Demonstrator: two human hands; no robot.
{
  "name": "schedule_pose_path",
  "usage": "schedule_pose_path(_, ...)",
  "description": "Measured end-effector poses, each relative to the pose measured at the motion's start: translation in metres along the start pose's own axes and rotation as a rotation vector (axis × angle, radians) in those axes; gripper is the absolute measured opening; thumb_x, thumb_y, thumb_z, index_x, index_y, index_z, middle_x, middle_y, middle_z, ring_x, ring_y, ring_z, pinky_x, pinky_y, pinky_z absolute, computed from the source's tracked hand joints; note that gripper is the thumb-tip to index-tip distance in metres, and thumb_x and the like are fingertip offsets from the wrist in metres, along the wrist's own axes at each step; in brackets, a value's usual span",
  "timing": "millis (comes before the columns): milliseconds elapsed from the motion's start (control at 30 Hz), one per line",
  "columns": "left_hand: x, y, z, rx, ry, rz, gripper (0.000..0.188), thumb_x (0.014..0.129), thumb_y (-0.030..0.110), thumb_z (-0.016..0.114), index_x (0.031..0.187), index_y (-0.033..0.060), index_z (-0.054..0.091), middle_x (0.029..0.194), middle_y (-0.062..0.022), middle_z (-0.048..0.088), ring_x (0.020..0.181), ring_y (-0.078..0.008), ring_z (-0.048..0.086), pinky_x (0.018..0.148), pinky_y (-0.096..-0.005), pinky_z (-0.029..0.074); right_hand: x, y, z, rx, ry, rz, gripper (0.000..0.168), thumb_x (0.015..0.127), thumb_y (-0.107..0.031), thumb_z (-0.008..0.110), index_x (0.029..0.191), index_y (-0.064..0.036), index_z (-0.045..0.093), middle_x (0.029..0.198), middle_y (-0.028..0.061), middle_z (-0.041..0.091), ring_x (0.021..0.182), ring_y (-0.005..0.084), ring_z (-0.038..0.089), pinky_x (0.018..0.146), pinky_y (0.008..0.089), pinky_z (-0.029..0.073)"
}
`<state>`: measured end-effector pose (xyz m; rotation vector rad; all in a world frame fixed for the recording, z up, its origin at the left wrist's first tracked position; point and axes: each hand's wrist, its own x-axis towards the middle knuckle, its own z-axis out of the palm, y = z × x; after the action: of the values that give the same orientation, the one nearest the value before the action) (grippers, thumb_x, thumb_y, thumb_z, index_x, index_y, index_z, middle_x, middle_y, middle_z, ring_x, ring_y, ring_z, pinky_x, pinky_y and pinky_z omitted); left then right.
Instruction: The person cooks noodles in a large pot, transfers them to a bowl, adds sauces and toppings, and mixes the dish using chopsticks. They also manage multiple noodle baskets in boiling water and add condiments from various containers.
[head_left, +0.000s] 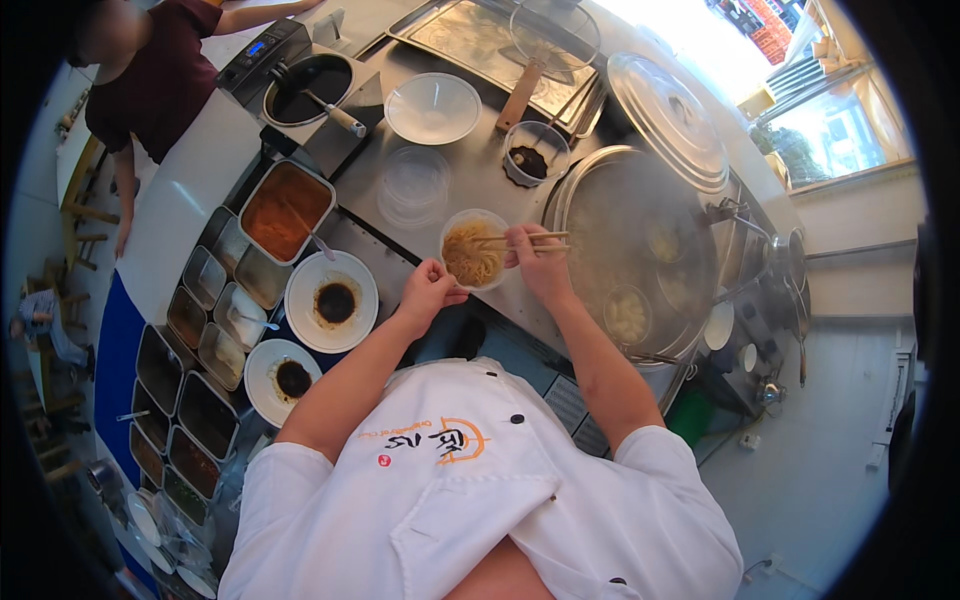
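Observation:
A clear plastic bowl (495, 282) stands at the counter's front edge with brown-sauced noodles (471, 255) in it. My left hand (430, 294) holds the bowl's near left rim between thumb and fingers. A pair of wooden chopsticks (536, 240) is gripped in my right hand (535, 262), over the bowl's right side, and their tips reach into the noodles. Just behind the bowl lie clear plastic lids (414, 184). To the right steams a large round pot (600, 225), with strainer baskets of pale food (627, 315) in the cloudy water.
Two white bowls of dark sauce (360, 281) (259, 375) stand left, beside metal seasoning bins (202, 277) and a red sauce tray (300, 191). Farther back are a white bowl (433, 109), a dark-liquid warmer (311, 82) and a pot lid (667, 120). A person (154, 75) stands across the counter.

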<state>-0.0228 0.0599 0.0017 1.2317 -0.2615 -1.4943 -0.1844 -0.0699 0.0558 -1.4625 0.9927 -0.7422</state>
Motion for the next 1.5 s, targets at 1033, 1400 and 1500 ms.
schedule_pose_path(1033, -0.007, 0.003, 0.009, -0.004, 0.044, 0.008, 0.01, 0.093, 0.004, 0.056, 0.093, 0.0067, 0.046, 0.091, -0.0084, 0.057, 0.086, -0.0232, 0.068, 0.079, -0.036, 0.06, -0.033, 0.031, -0.036, 0.051, 0.126, 0.101, 0.021, 0.099, -0.02, 0.056, 0.096, -0.001, 0.064, 0.078, 0.0056, 0.063, 0.062, 0.0134, 0.062, 0.057, 0.0245, 0.053)
schedule_pose_path(1400, -0.003, 0.002, -0.016, -0.082, -0.001, -0.045, 0.009, 0.096, 0.005, 0.054, 0.096, 0.0053, 0.045, 0.098, -0.0093, 0.054, 0.088, -0.0273, 0.068, 0.081, -0.0398, 0.061, -0.039, 0.043, -0.047, 0.944, 0.348, 0.564, 0.029, 0.099, -0.03, 0.056, 0.096, -0.002, 0.062, 0.083, 0.0059, 0.063, 0.063, 0.0129, 0.059, 0.057, 0.0235, 0.052)
schedule_pose_path(1500, -0.001, -0.001, -0.02, -0.113, -0.036, -0.067, 0.009, 0.096, 0.005, 0.054, 0.097, 0.0054, 0.045, 0.098, -0.0094, 0.055, 0.088, -0.0272, 0.068, 0.081, -0.0393, 0.06, -0.038, 0.016, -0.056, 0.926, 0.341, 0.48, 0.029, 0.1, -0.03, 0.055, 0.094, -0.003, 0.063, 0.081, 0.006, 0.063, 0.063, 0.0135, 0.059, 0.056, 0.0238, 0.051)
